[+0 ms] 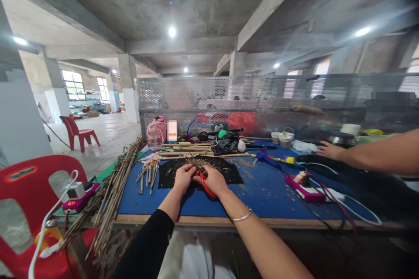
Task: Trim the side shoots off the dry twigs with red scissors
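Observation:
My right hand (212,179) is closed around red-handled scissors (207,188), whose dark blades point up and away to the left. Close beside it, my left hand (184,177) has its fingers pinched together near the blades. Whatever those fingers hold is too small or hidden to name. Both hands are over a black cloth (234,175) strewn with small pale chips. Several short cut sticks (149,173) lie to the left of the cloth, and longer bare sticks (186,148) lie behind it.
A bundle of long dry stalks (114,196) overhangs the blue table's (140,207) left end. Purple power strips (80,200) with cables sit at both sides. A co-worker's arm (376,150) reaches in from the right. A perforated metal screen (183,96) stands behind; a red chair (46,174) is at left.

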Action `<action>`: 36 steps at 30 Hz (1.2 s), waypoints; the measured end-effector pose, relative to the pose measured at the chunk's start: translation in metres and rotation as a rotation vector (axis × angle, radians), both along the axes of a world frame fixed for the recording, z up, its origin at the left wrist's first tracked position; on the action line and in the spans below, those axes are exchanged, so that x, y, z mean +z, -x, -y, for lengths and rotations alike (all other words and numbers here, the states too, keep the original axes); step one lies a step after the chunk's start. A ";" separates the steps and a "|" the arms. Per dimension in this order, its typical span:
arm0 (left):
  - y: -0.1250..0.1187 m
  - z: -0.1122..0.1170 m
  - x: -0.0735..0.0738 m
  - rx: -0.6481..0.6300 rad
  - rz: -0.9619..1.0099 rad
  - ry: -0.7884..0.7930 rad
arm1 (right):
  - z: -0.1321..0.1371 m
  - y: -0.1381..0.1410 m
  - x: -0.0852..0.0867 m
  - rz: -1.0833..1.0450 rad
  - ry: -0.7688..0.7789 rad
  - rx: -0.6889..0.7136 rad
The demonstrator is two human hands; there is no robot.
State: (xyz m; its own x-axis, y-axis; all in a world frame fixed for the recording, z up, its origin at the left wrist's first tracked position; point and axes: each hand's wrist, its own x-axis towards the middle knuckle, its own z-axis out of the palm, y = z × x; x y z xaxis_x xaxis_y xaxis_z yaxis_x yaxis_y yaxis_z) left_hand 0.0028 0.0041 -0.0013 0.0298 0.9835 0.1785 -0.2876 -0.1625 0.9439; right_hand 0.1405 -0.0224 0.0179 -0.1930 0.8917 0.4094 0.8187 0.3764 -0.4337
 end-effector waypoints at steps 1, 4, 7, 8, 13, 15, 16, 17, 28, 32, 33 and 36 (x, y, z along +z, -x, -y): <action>0.000 0.001 0.001 0.013 -0.011 0.011 | 0.000 0.000 0.000 -0.009 0.016 -0.011; -0.002 0.004 0.005 0.071 -0.061 0.033 | 0.000 0.000 0.000 -0.036 0.028 -0.036; -0.003 0.005 0.006 0.089 -0.067 0.040 | -0.002 0.000 -0.002 -0.031 0.032 -0.038; -0.003 0.004 0.005 0.081 -0.060 0.044 | -0.003 0.000 -0.003 -0.024 0.038 -0.037; -0.002 0.000 0.003 0.126 -0.008 0.052 | -0.008 -0.002 -0.005 -0.045 0.019 -0.164; -0.002 0.000 0.004 0.149 -0.002 0.055 | -0.010 -0.003 -0.006 -0.082 -0.012 -0.229; -0.003 0.000 0.005 0.149 -0.004 0.057 | -0.010 -0.003 -0.006 -0.089 -0.031 -0.244; -0.003 0.000 0.006 0.147 -0.011 0.059 | -0.010 -0.004 -0.005 -0.087 -0.055 -0.246; -0.001 -0.003 0.003 0.140 -0.066 0.041 | -0.013 0.002 -0.002 -0.068 -0.066 -0.212; -0.001 -0.004 0.002 0.139 -0.045 0.050 | -0.012 0.001 -0.005 -0.045 -0.065 -0.132; 0.000 -0.004 0.002 0.136 -0.028 0.047 | -0.011 0.001 -0.006 -0.035 -0.073 -0.099; 0.000 -0.003 0.002 0.108 0.024 0.031 | -0.010 0.001 -0.008 -0.015 -0.097 -0.023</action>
State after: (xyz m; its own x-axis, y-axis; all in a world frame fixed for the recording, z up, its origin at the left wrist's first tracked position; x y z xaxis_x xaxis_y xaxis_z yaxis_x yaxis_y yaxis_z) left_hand 0.0032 0.0072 0.0008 -0.0803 0.9858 0.1475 -0.2928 -0.1647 0.9419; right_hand 0.1396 -0.0125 0.0097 -0.1659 0.8519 0.4967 0.8213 0.3982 -0.4085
